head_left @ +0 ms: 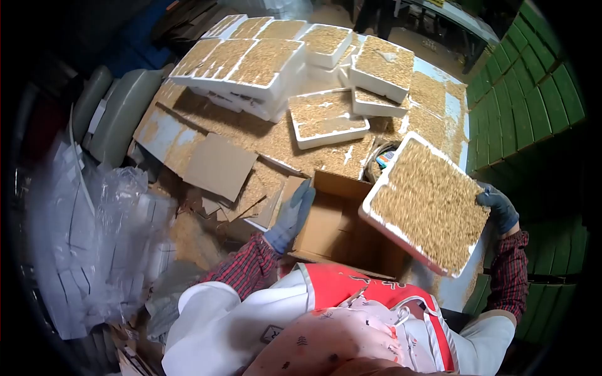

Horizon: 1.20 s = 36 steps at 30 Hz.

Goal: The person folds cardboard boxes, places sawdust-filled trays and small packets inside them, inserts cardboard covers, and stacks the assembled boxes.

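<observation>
My right hand [498,205], in a blue-grey glove, grips the right edge of a white foam tray [429,203] filled with wood shavings. The tray is tilted and partly overhangs the right side of an open cardboard box [338,222]. The box's visible interior holds nothing. My left hand [291,215], gloved too, lies flat with fingers extended against the box's left side. Behind the held tray, a round dark container [374,164] with a coloured packet inside is partly hidden.
More shavings-filled foam trays [329,117] stand stacked on the shavings-strewn table [273,135]. A flat cardboard piece [219,166] lies at the left. Green crates [523,94] rise on the right. Plastic-wrapped white material [116,232] and grey-green chairs [122,113] stand left.
</observation>
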### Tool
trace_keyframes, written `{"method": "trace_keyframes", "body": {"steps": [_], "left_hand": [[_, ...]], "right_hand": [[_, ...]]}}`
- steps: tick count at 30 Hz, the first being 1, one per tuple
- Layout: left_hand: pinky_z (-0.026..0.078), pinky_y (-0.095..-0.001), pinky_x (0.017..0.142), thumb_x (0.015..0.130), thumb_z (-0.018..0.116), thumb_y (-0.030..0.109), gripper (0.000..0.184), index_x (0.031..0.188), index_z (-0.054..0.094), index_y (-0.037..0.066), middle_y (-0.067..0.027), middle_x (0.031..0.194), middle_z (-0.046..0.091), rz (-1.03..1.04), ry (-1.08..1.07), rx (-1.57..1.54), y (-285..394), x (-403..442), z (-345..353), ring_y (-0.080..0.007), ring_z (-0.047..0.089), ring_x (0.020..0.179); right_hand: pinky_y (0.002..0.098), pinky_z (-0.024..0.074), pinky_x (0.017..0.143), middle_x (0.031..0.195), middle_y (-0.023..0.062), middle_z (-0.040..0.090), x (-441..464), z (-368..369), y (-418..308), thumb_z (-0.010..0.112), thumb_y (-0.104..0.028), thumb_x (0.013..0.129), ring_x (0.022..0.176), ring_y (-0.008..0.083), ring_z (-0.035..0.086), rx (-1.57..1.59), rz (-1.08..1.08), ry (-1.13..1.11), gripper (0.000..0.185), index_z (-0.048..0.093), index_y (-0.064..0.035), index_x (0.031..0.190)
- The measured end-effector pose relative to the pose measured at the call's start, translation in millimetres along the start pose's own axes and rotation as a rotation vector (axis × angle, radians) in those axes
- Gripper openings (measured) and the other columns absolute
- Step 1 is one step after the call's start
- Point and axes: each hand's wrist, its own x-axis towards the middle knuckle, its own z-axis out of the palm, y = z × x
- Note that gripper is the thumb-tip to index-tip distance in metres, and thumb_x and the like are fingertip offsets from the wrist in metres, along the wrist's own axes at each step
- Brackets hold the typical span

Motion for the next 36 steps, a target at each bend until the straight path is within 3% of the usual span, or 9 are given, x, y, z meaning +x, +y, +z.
{"method": "trace_keyframes", "body": {"steps": [3, 7, 9, 14, 19, 27, 31, 33, 36], "left_hand": [[0.043, -0.0321, 0.101, 0.102, 0.048, 0.034, 0.054, 0.139, 0.042, -0.005, -0.0217, 0.128, 0.058, -0.073, 0.007, -0.384, -20, 4, 21, -0.0282, 0.055, 0.121], [0.039, -0.0316, 0.105, 0.102, 0.049, 0.032, 0.052, 0.142, 0.041, 0.0, -0.019, 0.135, 0.052, -0.164, -0.116, -0.165, 53, -6, -11, -0.0268, 0.052, 0.123], [0.039, -0.0324, 0.105, 0.101, 0.053, 0.03, 0.052, 0.143, 0.041, 0.001, -0.0178, 0.132, 0.054, -0.212, -0.04, -0.686, 25, -15, 17, -0.0273, 0.054, 0.119], [0.045, -0.0406, 0.094, 0.095, 0.047, 0.009, 0.05, 0.144, 0.037, 0.002, -0.0256, 0.123, 0.055, 0.003, -0.018, -0.209, -4, -13, 14, -0.0375, 0.057, 0.111], [0.046, -0.041, 0.093, 0.103, 0.044, 0.031, 0.049, 0.14, 0.041, 0.0, -0.0272, 0.119, 0.057, -0.013, -0.144, -0.152, 20, -5, -3, -0.0366, 0.058, 0.108], [0.043, -0.0393, 0.099, 0.104, 0.041, 0.033, 0.053, 0.141, 0.038, -0.003, -0.03, 0.126, 0.055, -0.177, -0.258, -0.191, 24, 2, -16, -0.0385, 0.055, 0.119], [0.045, -0.0376, 0.097, 0.104, 0.041, 0.031, 0.053, 0.141, 0.036, -0.005, -0.0305, 0.125, 0.055, -0.065, -0.243, -0.157, 16, 7, -18, -0.0378, 0.056, 0.116], [0.046, -0.0371, 0.097, 0.104, 0.041, 0.03, 0.053, 0.142, 0.035, -0.006, -0.0305, 0.126, 0.055, 0.043, -0.229, -0.061, 5, 4, -13, -0.037, 0.057, 0.116], [0.044, -0.0391, 0.1, 0.104, 0.041, 0.028, 0.051, 0.142, 0.035, -0.006, -0.031, 0.128, 0.053, -0.054, -0.253, -0.095, 18, 5, -17, -0.0367, 0.055, 0.119]], "right_hand": [[0.0303, 0.0492, 0.092, 0.112, 0.0115, 0.069, 10, 54, -16, 0.073, -0.015, 0.074, 0.101, 0.0174, 0.064, -0.146, 0.14, -0.111, 0.058, 0.059, 0.0061, 0.126], [0.028, 0.0469, 0.095, 0.119, 0.0107, 0.066, 41, 90, -17, 0.076, -0.009, 0.075, 0.106, 0.0157, 0.062, -0.307, 0.303, -0.234, 0.056, 0.059, 0.0051, 0.127], [0.0247, 0.0507, 0.077, 0.101, 0.0016, 0.069, 52, 116, -16, 0.076, -0.013, 0.081, 0.087, 0.0095, 0.062, -0.482, 0.297, -0.224, 0.047, 0.063, 0.0009, 0.123], [0.0228, 0.0501, 0.054, 0.074, -0.0063, 0.061, 65, 158, -13, 0.074, -0.025, 0.086, 0.064, 0.0045, 0.056, -0.551, 0.336, -0.192, 0.039, 0.066, -0.0059, 0.12], [0.0279, 0.0542, 0.049, 0.076, 0.0032, 0.066, 103, 147, 28, 0.066, -0.023, 0.091, 0.061, 0.0107, 0.062, -0.947, 0.142, -0.149, 0.029, 0.063, -0.0071, 0.114], [0.0353, 0.051, 0.069, 0.077, 0.0094, 0.065, 118, 161, 21, 0.066, -0.01, 0.082, 0.073, 0.0155, 0.058, -1.085, 0.137, -0.155, 0.017, 0.063, -0.0042, 0.098], [0.0426, 0.0468, 0.094, 0.112, 0.0204, 0.059, 126, 131, 117, 0.064, -0.014, 0.077, 0.106, 0.0363, 0.057, -1.343, -0.323, 0.064, 0.052, 0.051, -0.0016, 0.126], [0.0462, 0.0425, 0.098, 0.124, 0.0246, 0.049, 105, 158, 122, 0.065, -0.021, 0.074, 0.115, 0.0419, 0.049, -1.638, -0.224, 0.057, 0.07, 0.039, 0.0061, 0.133], [0.0543, 0.0485, 0.08, 0.108, 0.0208, 0.054, 109, 185, 128, 0.065, -0.02, 0.072, 0.099, 0.0366, 0.053, -1.996, -0.14, 0.045, 0.06, 0.051, 0.0064, 0.124]]}}
